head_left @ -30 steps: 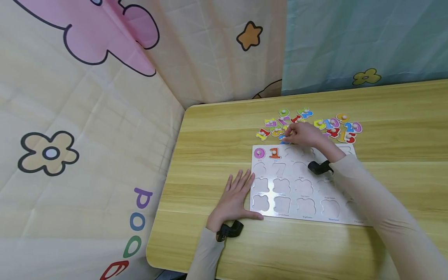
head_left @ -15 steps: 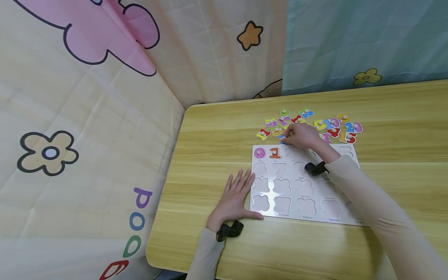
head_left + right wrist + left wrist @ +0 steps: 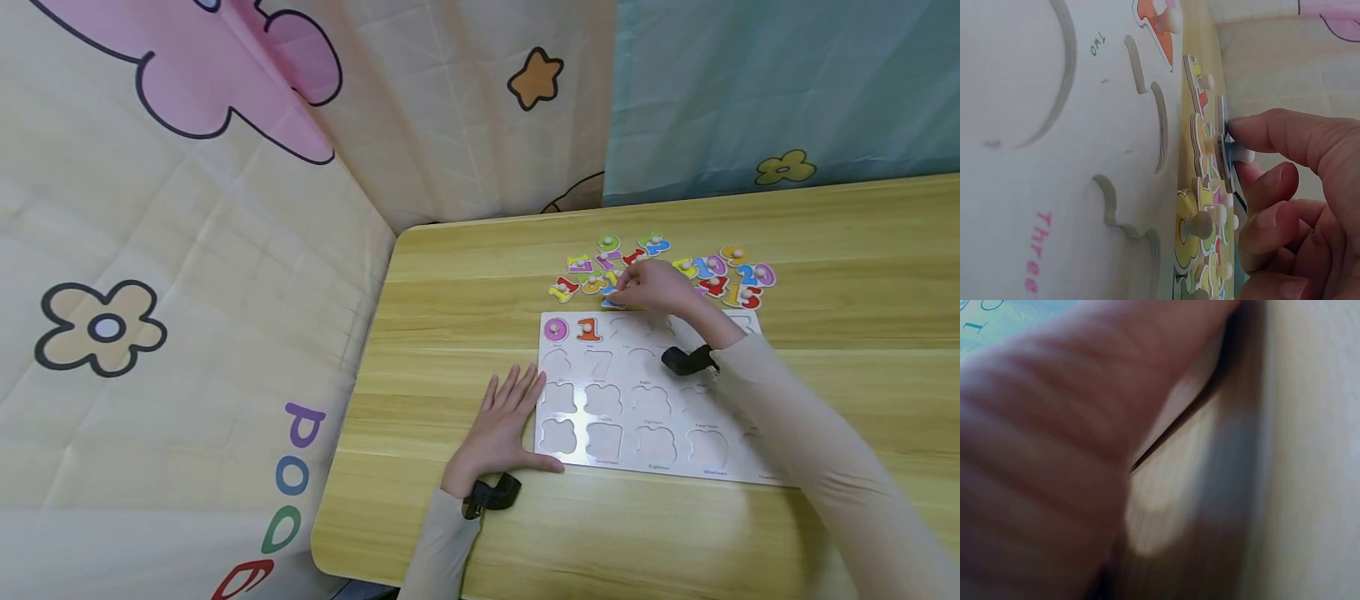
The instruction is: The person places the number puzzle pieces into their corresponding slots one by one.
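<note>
A white number puzzle board lies on the table, with a pink 0 piece and an orange 1 piece seated in its top row. My left hand rests at the board's lower left corner, fingers spread along the left side and thumb at the bottom edge. Above the board's top edge, my right hand pinches a blue number piece between thumb and index finger at its wooden knob. That piece stands on edge to the right wrist camera, so its digit cannot be read.
Loose knobbed number pieces lie beyond the board, including a red and yellow 11 piece and a red 4 piece. Printed curtains hang behind and to the left of the wooden table.
My right hand shifts slightly, and more of the blue piece shows beside its fingertips. The left hand and the board stay in place.
</note>
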Demonstrator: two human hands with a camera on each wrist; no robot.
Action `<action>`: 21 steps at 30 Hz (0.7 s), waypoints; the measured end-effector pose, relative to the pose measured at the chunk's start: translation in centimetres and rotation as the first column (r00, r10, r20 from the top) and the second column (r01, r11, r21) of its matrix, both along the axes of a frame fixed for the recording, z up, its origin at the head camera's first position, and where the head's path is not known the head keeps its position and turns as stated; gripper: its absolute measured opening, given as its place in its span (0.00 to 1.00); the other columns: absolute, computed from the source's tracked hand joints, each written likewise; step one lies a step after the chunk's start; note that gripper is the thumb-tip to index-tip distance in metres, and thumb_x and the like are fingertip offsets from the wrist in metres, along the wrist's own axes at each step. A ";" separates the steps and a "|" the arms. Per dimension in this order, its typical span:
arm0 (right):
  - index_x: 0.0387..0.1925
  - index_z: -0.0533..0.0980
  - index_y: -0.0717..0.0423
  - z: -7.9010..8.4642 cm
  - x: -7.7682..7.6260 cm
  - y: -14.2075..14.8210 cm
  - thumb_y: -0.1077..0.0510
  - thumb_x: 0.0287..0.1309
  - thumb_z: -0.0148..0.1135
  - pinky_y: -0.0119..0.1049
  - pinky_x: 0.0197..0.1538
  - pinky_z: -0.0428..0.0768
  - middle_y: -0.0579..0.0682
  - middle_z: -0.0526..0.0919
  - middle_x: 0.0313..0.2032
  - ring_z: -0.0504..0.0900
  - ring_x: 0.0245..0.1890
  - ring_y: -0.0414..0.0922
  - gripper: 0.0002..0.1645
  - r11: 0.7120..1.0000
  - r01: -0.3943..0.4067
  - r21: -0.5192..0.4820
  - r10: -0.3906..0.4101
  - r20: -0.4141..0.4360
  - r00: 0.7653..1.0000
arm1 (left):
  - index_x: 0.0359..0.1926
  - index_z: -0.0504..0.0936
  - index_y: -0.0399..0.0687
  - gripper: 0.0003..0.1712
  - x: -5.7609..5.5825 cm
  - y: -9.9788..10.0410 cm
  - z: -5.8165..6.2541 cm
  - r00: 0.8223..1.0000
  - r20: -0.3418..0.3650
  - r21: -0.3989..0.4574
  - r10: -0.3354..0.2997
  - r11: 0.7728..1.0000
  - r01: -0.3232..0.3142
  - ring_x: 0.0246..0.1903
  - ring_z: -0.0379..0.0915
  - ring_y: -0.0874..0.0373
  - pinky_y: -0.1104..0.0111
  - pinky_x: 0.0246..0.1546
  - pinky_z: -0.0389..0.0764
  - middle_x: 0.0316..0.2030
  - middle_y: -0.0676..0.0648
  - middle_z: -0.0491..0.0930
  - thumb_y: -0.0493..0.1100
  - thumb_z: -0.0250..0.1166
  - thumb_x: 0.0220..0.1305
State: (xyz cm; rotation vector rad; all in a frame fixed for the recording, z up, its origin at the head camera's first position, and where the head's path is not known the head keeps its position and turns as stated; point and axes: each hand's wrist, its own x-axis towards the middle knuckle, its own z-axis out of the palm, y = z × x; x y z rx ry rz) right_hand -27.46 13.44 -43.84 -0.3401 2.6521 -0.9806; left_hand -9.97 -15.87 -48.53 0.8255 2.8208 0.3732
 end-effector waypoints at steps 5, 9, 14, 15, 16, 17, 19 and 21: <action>0.32 0.78 0.58 0.1 0.6 0.5 0.45 0.53 0.68 0.37 0.23 0.62 0.50 0.71 0.20 0.68 0.21 0.48 0.19 0.999 -0.050 0.021 0.049 0.042 0.998 | 0.75 0.38 0.49 0.73 0.0 -0.1 0.2 1.000 0.001 0.006 -0.001 1.000 0.001 0.71 0.23 0.51 0.53 0.68 0.28 0.74 0.48 0.35 0.77 0.66 0.39; 0.30 0.78 0.57 0.2 1.2 0.7 0.46 0.53 0.69 0.36 0.22 0.63 0.50 0.72 0.19 0.69 0.20 0.47 0.17 0.994 -0.100 0.031 0.099 0.046 0.994 | 0.75 0.38 0.49 0.73 0.0 0.0 0.3 1.000 0.002 0.006 -0.001 1.000 0.001 0.71 0.23 0.51 0.53 0.68 0.27 0.74 0.48 0.35 0.77 0.66 0.39; 0.29 0.79 0.57 0.1 1.9 0.9 0.48 0.52 0.69 0.36 0.22 0.63 0.49 0.71 0.18 0.69 0.20 0.46 0.16 0.989 -0.142 0.042 0.140 0.037 0.989 | 0.75 0.37 0.50 0.73 0.0 0.0 0.3 1.000 0.011 -0.007 0.002 1.000 -0.002 0.71 0.22 0.52 0.54 0.68 0.26 0.74 0.49 0.34 0.78 0.65 0.39; 0.29 0.79 0.57 0.1 1.9 0.9 0.48 0.52 0.69 0.36 0.22 0.63 0.48 0.72 0.18 0.69 0.20 0.46 0.16 0.988 -0.148 0.044 0.147 0.033 0.989 | 0.75 0.37 0.51 0.73 0.0 0.0 0.2 1.000 0.013 -0.007 0.002 1.000 -0.002 0.71 0.22 0.52 0.54 0.68 0.26 0.74 0.49 0.33 0.78 0.66 0.39; 0.29 0.79 0.57 0.0 2.0 0.9 0.48 0.52 0.69 0.36 0.22 0.63 0.48 0.72 0.18 0.69 0.20 0.46 0.16 0.987 -0.153 0.044 0.152 0.028 0.988 | 0.75 0.37 0.50 0.73 0.0 0.0 0.2 1.000 0.015 -0.006 0.002 1.000 -0.002 0.71 0.22 0.52 0.54 0.68 0.26 0.74 0.49 0.34 0.77 0.66 0.39; 0.29 0.79 0.57 0.0 2.0 0.9 0.49 0.52 0.69 0.36 0.22 0.63 0.48 0.72 0.18 0.69 0.20 0.46 0.15 0.987 -0.155 0.045 0.154 0.025 0.988 | 0.75 0.37 0.50 0.73 0.0 0.0 0.2 1.000 0.015 -0.005 0.001 1.000 -0.001 0.71 0.22 0.52 0.54 0.68 0.26 0.74 0.49 0.34 0.77 0.66 0.39; 0.28 0.79 0.57 -0.1 2.1 1.0 0.49 0.52 0.70 0.36 0.23 0.62 0.48 0.73 0.18 0.68 0.20 0.46 0.15 0.987 -0.156 0.046 0.155 0.019 0.988 | 0.75 0.37 0.50 0.73 0.0 0.1 0.1 1.000 0.016 -0.003 0.000 1.000 0.000 0.71 0.22 0.52 0.54 0.68 0.26 0.74 0.49 0.34 0.77 0.66 0.39; 0.27 0.79 0.56 -0.1 2.2 1.0 0.49 0.51 0.70 0.36 0.22 0.62 0.47 0.73 0.19 0.68 0.20 0.46 0.15 0.987 -0.153 0.047 0.153 0.019 0.988 | 0.75 0.37 0.50 0.73 0.0 0.1 0.1 1.000 0.013 0.000 0.000 1.000 0.000 0.71 0.22 0.52 0.54 0.68 0.26 0.74 0.48 0.34 0.77 0.66 0.39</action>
